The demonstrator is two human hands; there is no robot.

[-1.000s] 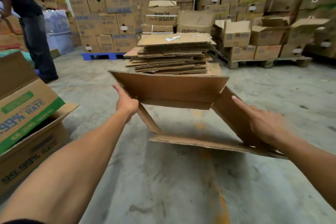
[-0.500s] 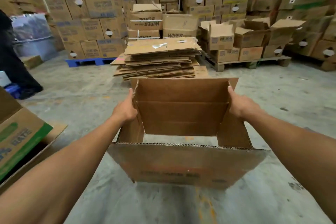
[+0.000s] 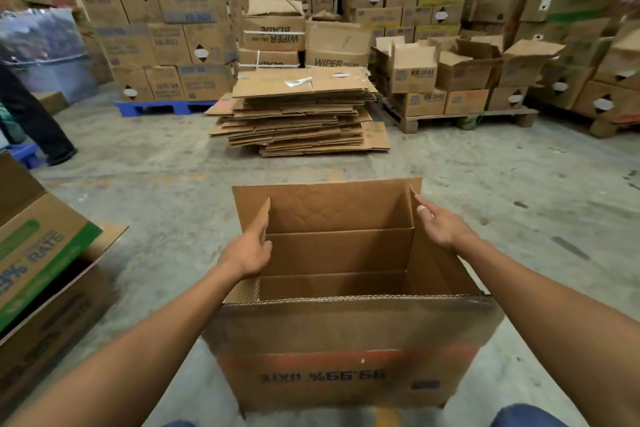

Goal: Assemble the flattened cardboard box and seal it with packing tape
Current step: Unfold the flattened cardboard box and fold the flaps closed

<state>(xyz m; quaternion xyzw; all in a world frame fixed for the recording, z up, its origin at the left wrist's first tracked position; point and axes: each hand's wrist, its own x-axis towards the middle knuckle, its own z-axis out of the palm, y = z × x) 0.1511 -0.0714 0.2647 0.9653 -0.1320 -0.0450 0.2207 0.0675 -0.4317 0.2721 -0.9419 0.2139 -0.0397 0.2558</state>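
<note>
Folding the end flaps is the step in hand, judged from the layout: cardboard box [image 3: 346, 350] stands squared-up on the concrete floor [image 3: 502, 184] right in front of the person, open side up, printed near wall facing the camera w/ text upside down. L hand [image 3: 247, 253] rests on the left short flap [image 3: 258, 222], fingers fairly straight along its outer face, thumb at the inner edge; looks like a light pinch or a press, can't tell which. R hand [image 3: 441, 225] lies on the right short flap [image 3: 414, 204], fingers extended and close together, thumb on the inside; nothing curled round. Far long flap [image 3: 329, 208] stands upright; near long flap's corrugated edge runs across the view. Inside, horizontal creases show on the far wall; can't tell whether the underside is closed. No tape roll or dispenser seen in view, so sealing needs a fetch first. Technique note: push both short flaps inward together, hinging at the score lines, not mid-panel, to avoid new creases (far flap is already dimpled). Keep the walls square while folding; a skewed box leaves a gap at the centre seam. Then bring the long flaps over so the edges meet w/o overlap, hold them flat w/ one palm, tape along the seam. Risk: the light empty box may slide on the floor, so brace it against the knees. Nearby: stack of flattened cartons [image 3: 298, 114] ahead, an open printed carton [image 3: 41, 270] at left.
</note>
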